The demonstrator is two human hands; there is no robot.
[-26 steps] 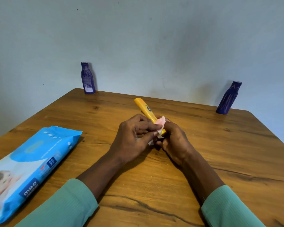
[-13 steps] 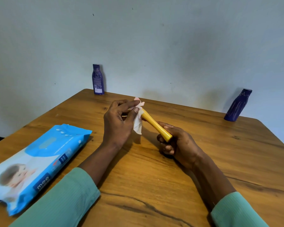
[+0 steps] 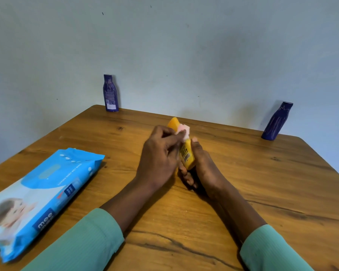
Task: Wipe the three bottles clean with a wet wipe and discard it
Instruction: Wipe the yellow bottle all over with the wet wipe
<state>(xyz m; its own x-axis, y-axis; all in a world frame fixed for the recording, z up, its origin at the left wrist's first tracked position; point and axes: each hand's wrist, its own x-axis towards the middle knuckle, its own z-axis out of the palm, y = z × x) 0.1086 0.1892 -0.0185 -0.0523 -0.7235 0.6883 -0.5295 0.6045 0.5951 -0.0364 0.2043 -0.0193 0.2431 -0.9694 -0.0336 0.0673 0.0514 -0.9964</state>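
Yellow bottle (image 3: 186, 156) and wipe (image 3: 184, 131) between hands (image 3: 159, 159) (image 3: 205, 169)

Up off the table (image 3: 262, 182): yellow bottle (image 3: 186, 155), slim, tilted away toward the wall (image 3: 204, 55), printed label and barcode facing up, near end gripped in the right hand (image 3: 204, 167). Pressed round its upper part: wet wipe (image 3: 184, 130), small, crumpled, whitish-pink, pinched there by the left hand (image 3: 159, 155), only the rounded orange tip poking out beyond. Back at the far left corner, close to the wall: dark purple bottle (image 3: 110, 93), upright, label side forward. Over at the far right edge: second purple bottle (image 3: 276, 122), standing too, top leaning right in this wide view, well apart from the first
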